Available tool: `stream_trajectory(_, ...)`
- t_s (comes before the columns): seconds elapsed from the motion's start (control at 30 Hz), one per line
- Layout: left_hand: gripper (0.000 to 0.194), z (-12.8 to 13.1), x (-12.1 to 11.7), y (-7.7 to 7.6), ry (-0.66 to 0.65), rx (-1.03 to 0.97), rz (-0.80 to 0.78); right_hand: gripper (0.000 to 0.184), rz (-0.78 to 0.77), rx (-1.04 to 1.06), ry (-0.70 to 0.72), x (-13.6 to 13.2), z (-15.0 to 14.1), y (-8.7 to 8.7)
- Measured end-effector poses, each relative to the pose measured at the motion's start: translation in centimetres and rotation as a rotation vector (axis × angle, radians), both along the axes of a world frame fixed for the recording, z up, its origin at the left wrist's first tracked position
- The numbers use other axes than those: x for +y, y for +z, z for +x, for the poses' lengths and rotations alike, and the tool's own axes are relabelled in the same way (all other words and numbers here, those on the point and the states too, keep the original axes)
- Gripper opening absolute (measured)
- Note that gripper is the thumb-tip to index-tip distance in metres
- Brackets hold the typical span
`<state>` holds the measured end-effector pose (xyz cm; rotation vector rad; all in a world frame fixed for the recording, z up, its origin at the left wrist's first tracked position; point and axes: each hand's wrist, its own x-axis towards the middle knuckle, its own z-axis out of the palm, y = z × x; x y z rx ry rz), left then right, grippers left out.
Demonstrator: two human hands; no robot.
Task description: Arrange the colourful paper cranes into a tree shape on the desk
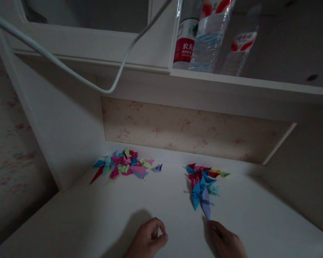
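The thumb and forefinger of my right hand (226, 239) pinch the near tip of a lavender folded paper crane (205, 202). This crane lies at the near end of a small pile of origami cranes (200, 179) in blue, red, pink, teal and yellow-green. To the left, my left hand (148, 237) hovers low over the white desk, its thumb and forefinger curled together in a ring with nothing visible in them. A bigger pile of cranes (126, 166) in many colours sits at the back left, with a single blue-violet crane (158, 167) just right of it.
Above the white desktop (110, 222) runs a shelf (247, 82) holding several plastic bottles (207, 43). A pale cable (78, 77) hangs in front of the cabinet at upper left. Side panels (78, 143) and a floral-papered back wall (183, 125) enclose the desk.
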<state>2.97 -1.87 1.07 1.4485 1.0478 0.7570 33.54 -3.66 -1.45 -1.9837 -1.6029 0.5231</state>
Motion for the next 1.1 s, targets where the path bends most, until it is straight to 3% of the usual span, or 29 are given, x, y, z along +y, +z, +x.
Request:
stream_trajectory(0.6, 0.003, -0.1, -0.2, 1.2, 0.110, -0.029, -0.061, 0.039, -0.045, -0.011, 0.038, 0.3, 1.1, -0.9)
stream_trajectory(0.9, 0.019, -0.1, -0.3, 1.8, 0.098, 0.027, -0.062, 0.046, 0.058, 0.107, -0.025, -0.1, 0.3, 0.7)
stream_trajectory(1.1, 0.027, 0.0, -0.3, 1.3, 0.099, 0.062, 0.046, 0.036, -0.013, -0.093, -0.008, -0.7, -1.5, 2.2)
